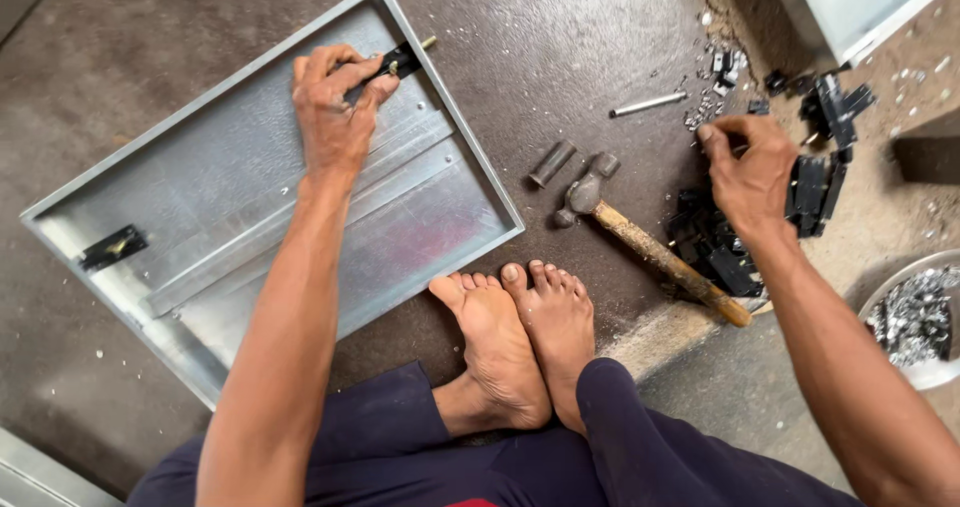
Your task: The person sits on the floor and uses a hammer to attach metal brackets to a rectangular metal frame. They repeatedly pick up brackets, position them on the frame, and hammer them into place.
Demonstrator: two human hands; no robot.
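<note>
Your left hand [332,117] is gripping black hinge piece [392,65], fingers closed, at galvanised tray [230,157] rim, 11 o'clock. Your right hand [750,172] is pinching, fingers narrow, over black parts pile [812,182], 2 o'clock. Hammer [650,247] is lying between.

Packages, labels, signs, screens: none in view. Nothing on the floor carries a label or wrapper, and no sign or display appears anywhere.
</note>
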